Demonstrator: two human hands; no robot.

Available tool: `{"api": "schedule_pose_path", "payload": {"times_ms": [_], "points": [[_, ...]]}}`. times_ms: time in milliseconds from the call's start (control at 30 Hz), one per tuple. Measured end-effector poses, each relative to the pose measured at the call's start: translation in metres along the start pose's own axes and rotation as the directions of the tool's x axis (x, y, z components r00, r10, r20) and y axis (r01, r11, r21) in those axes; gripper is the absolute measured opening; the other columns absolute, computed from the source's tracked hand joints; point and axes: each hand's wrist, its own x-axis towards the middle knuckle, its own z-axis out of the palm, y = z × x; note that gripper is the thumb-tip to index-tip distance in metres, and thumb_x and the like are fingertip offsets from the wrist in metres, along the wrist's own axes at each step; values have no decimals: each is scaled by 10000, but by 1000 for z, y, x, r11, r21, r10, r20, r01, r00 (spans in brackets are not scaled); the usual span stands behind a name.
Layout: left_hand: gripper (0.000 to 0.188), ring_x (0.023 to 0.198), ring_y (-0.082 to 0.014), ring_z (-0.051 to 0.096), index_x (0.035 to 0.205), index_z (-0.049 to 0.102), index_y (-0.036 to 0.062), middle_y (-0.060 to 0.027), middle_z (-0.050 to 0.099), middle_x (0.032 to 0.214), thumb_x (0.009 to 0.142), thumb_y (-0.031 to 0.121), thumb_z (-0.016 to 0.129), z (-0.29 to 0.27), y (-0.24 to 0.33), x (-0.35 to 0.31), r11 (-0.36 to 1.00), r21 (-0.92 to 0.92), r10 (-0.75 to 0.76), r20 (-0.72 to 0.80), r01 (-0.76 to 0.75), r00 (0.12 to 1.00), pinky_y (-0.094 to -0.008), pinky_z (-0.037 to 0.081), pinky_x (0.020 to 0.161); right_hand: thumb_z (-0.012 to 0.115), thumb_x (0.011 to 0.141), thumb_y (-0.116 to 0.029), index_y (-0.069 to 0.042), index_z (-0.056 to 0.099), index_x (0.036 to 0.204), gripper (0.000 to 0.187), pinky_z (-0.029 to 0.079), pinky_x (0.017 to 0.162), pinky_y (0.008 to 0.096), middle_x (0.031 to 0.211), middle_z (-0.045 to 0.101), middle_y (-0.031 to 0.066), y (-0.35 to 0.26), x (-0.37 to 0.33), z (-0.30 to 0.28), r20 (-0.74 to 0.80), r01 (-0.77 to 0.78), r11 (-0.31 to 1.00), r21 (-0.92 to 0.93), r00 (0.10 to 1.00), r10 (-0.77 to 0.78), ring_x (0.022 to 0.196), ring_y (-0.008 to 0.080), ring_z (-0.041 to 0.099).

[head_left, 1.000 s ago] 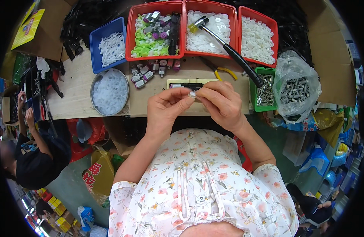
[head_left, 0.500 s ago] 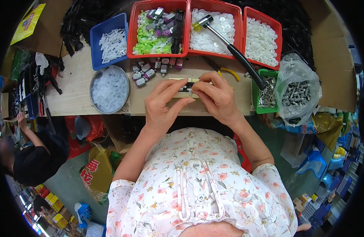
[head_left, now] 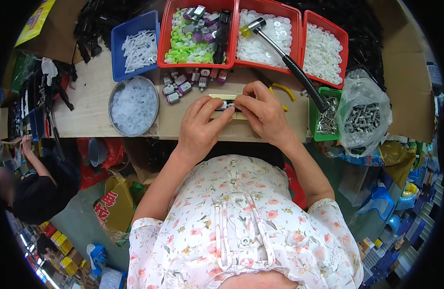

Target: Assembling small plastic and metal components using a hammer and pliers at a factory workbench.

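Both my hands meet over a small cream block (head_left: pixel 223 97) lying on the bench near its front edge. A small black part with a silvery piece (head_left: pixel 226 104) sits in the block. My left hand (head_left: pixel 199 129) is closed about it, with thumb and fingertips at its left and front. The fingertips of my right hand (head_left: pixel 266 115) pinch together at the right end; what they hold is hidden. Small silver-and-purple motors (head_left: pixel 176 90) lie on the bench behind my left hand. Pliers with yellow handles (head_left: pixel 283 89) rest behind my right hand.
Red bins (head_left: pixel 198 64) of green, white and motor parts line the back. A hammer (head_left: pixel 301 79) leans across them. Left are a blue bin (head_left: pixel 117 53) and a round metal bowl (head_left: pixel 157 113); right, a green bin (head_left: pixel 312 118) and plastic bag (head_left: pixel 359 86) of metal parts. Another person (head_left: pixel 41 188) works left.
My left thumb has moved up and in against the black part, and the left fingers have closed nearer to it. My right fingertips stay at its right end. The view has shifted slightly.
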Motion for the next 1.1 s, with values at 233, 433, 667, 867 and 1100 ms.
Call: {"api": "schedule_pose_path", "payload": {"times_ms": [233, 433, 667, 867, 1100], "points": [[285, 1027, -318, 578, 1025, 705, 48, -115, 610, 1082, 740, 40, 717, 1, -1, 0, 1000, 12, 10, 21, -10, 1000, -434, 494, 851, 704, 774, 33, 2, 648, 953, 190, 464, 671, 361, 917, 531, 122, 0, 2, 0, 35, 8, 999, -34, 999, -7, 775, 263, 568], [270, 1035, -310, 573, 1016, 698, 41, -106, 606, 1096, 747, 53, 718, 2, -1, 1, 997, 57, 40, 44, -43, 998, -428, 483, 859, 709, 792, 31, -7, 644, 958, 182, 472, 669, 356, 936, 536, 122, 2, 0, 1, 28, -10, 1000, -15, 1000, 10, 774, 273, 582], [214, 1000, -290, 575, 969, 702, 50, -100, 608, 1048, 759, 76, 738, -3, 1, 8, 999, 41, 22, 88, -25, 996, -412, 470, 814, 737, 784, 38, -3, 690, 954, 181, 510, 711, 296, 942, 625, 113, -31, -10, -58, -222, -92, 987, -133, 973, 61, 844, 219, 639], [144, 879, -284, 592, 893, 701, 33, -94, 621, 915, 769, 83, 755, -13, -1, 54, 996, -92, 18, 90, -9, 996, -410, 467, 782, 677, 852, 10, 31, 659, 958, 110, 476, 679, 321, 909, 626, 106, -4, -53, -133, -388, -496, 821, -281, 842, 376, 786, 207, 621], [131, 895, -309, 624, 767, 711, 20, -137, 662, 850, 741, 133, 773, 30, -30, 136, 982, 56, 171, 117, -178, 978, -420, 495, 757, 657, 853, -6, 21, 642, 1014, 164, 465, 694, 447, 944, 580, 181, 19, -86, -118, -229, -530, 708, -467, 845, 482, 786, 393, 603]]}}
